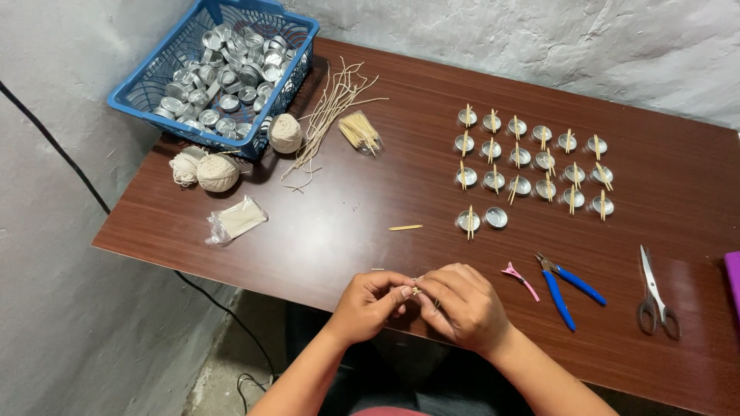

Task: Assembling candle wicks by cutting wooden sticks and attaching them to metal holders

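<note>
My left hand [371, 302] and my right hand [460, 302] meet at the near edge of the brown table [347, 223]. Between their fingertips they pinch a small metal piece with a thin wick [417, 290]; most of it is hidden by the fingers. Farther back stand rows of small metal cups [532, 160], most with thin wooden sticks laid across them. A loose wooden stick [405, 227] lies on the table beyond my hands.
A blue basket [154, 81] of several empty metal cups stands at the back left. Balls of string [218, 172], cut wicks [327, 115], a stick bundle [359, 131], a plastic packet [235, 220], a pink clip [520, 279], blue pliers [566, 286] and scissors [655, 296] lie around.
</note>
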